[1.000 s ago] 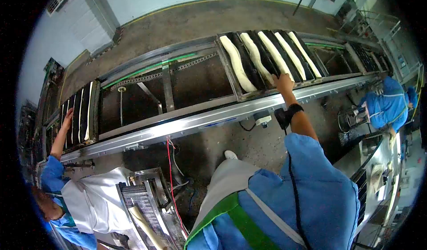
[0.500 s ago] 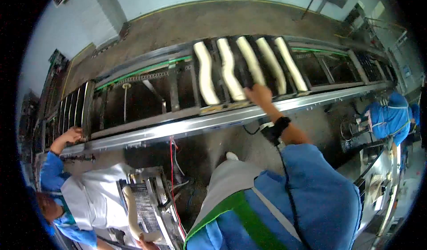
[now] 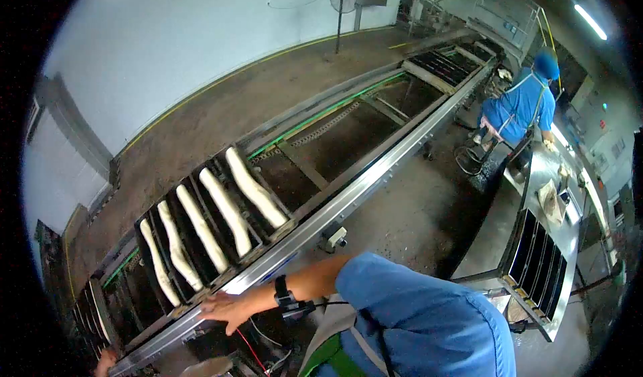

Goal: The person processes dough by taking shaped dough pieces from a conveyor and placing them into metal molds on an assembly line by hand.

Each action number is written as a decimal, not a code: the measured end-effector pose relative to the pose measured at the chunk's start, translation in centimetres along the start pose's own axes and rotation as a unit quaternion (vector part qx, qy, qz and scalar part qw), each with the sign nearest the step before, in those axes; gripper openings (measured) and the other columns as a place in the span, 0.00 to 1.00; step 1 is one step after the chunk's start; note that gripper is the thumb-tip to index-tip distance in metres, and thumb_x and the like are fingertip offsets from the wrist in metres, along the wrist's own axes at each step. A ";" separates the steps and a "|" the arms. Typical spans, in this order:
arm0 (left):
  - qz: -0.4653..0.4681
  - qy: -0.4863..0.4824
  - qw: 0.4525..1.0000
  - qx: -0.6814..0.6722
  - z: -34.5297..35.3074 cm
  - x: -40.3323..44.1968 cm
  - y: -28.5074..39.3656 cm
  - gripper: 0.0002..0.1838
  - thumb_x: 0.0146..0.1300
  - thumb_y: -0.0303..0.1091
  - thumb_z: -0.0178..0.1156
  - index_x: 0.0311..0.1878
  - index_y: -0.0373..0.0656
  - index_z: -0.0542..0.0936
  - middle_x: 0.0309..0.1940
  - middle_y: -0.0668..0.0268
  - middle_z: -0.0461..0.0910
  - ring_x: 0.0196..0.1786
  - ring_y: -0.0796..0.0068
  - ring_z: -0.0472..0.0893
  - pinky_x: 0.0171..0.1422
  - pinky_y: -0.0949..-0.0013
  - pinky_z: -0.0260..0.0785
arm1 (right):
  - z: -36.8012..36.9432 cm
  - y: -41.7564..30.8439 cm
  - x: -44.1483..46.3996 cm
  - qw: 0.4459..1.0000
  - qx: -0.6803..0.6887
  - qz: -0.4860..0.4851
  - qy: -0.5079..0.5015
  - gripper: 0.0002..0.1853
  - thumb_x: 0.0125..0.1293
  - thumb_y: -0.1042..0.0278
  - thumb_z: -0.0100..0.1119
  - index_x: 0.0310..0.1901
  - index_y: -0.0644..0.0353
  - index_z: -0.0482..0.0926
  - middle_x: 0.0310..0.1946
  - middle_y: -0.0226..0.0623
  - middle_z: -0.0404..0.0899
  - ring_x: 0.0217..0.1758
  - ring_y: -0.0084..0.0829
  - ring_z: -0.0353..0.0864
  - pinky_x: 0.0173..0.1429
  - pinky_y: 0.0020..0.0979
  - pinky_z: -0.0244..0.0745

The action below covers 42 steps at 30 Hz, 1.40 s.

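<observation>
My right hand [image 3: 226, 308], with a dark band on the wrist, rests at the conveyor's shiny metal side rail [image 3: 308, 229]. Its fingers are spread and hold nothing. Just beyond it, a black channelled tray [image 3: 218, 216] lies on the conveyor. Several long pale dough pieces sit in the tray's channels, among them a straight one [image 3: 201, 229] in the middle and a wavy one [image 3: 254, 188] at the right end. The left hand is out of view.
Another person's hand [image 3: 105, 361] touches the rail at lower left. A person in blue [image 3: 519, 105] sits by a metal table [image 3: 549, 169] on the right. An black channelled tray [image 3: 536, 264] lies on that table. Farther along the conveyor is another dark tray [image 3: 445, 65].
The view has swung to the right, so the dough tray appears farther left. My right hand has come off the dough pieces and back to the rail, fingers spread.
</observation>
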State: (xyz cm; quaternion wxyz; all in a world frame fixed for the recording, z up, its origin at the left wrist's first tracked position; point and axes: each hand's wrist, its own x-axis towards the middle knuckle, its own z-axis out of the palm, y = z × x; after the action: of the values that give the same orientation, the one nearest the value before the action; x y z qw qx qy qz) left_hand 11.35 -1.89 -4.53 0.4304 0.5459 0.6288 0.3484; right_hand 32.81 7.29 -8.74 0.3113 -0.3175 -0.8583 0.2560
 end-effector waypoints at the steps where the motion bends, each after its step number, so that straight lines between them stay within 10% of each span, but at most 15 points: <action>1: 0.004 -0.007 1.000 -0.008 0.4 0.3 0.5 0.32 0.46 0.31 0.54 0.57 0.40 0.59 0.51 0.56 0.64 0.53 0.63 0.65 0.57 0.63 0.57 | -0.5 -1.1 0.5 0.999 0.029 0.002 -0.043 0.47 0.34 0.62 0.67 0.59 0.57 0.52 0.55 0.46 0.54 0.60 0.45 0.51 0.56 0.48 0.52; 11: 0.054 -0.082 0.991 -0.095 1.9 2.9 5.3 0.29 0.50 0.29 0.52 0.58 0.40 0.59 0.53 0.57 0.62 0.54 0.65 0.64 0.57 0.63 0.56 | -6.4 -1.6 0.4 0.981 0.025 -0.043 0.189 0.34 0.31 0.67 0.64 0.46 0.68 0.68 0.47 0.47 0.67 0.49 0.43 0.68 0.52 0.36 0.64; 20: 0.094 -0.173 0.953 -0.232 2.9 3.5 9.6 0.26 0.53 0.28 0.51 0.57 0.38 0.60 0.52 0.58 0.63 0.53 0.67 0.65 0.56 0.67 0.56 | -11.3 -1.9 -3.6 0.974 0.180 0.104 0.092 0.23 0.36 0.68 0.63 0.36 0.68 0.69 0.34 0.44 0.68 0.39 0.37 0.70 0.42 0.33 0.65; 24: 0.167 -0.195 0.956 -0.143 4.5 4.6 11.0 0.20 0.59 0.31 0.49 0.54 0.37 0.63 0.46 0.58 0.69 0.48 0.70 0.67 0.54 0.70 0.57 | -15.4 -1.9 -5.3 0.973 0.162 0.117 0.116 0.21 0.35 0.68 0.63 0.34 0.65 0.70 0.27 0.42 0.73 0.32 0.36 0.74 0.36 0.32 0.67; 25: 0.160 -0.186 0.948 -0.203 6.4 6.8 10.8 0.37 0.35 0.32 0.61 0.55 0.39 0.62 0.44 0.60 0.70 0.47 0.68 0.69 0.57 0.69 0.54 | -16.6 -2.7 -5.7 0.974 0.137 0.109 0.142 0.19 0.35 0.67 0.63 0.31 0.64 0.70 0.24 0.43 0.74 0.29 0.36 0.75 0.34 0.33 0.67; 31: 0.315 -0.160 0.935 0.015 10.4 8.4 12.0 0.20 0.53 0.25 0.48 0.52 0.38 0.66 0.51 0.64 0.66 0.51 0.73 0.64 0.55 0.72 0.54 | -21.9 -7.0 -9.4 0.961 0.025 0.188 0.202 0.17 0.36 0.64 0.61 0.28 0.65 0.70 0.23 0.44 0.73 0.28 0.35 0.75 0.33 0.32 0.68; 42: 0.226 -0.234 0.946 0.013 6.1 6.5 5.8 0.12 0.60 0.33 0.49 0.44 0.37 0.72 0.40 0.63 0.72 0.41 0.74 0.72 0.44 0.75 0.65 | -28.7 -11.8 -24.8 0.764 -0.127 0.429 0.465 0.19 0.40 0.63 0.60 0.35 0.65 0.73 0.28 0.39 0.75 0.32 0.29 0.74 0.35 0.27 0.69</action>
State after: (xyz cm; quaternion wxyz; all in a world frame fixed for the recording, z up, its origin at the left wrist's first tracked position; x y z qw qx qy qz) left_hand 18.99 5.27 -2.62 0.4681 0.7452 0.3755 0.2908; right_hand 63.25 -11.07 8.99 0.4866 -0.7695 -0.4072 0.0727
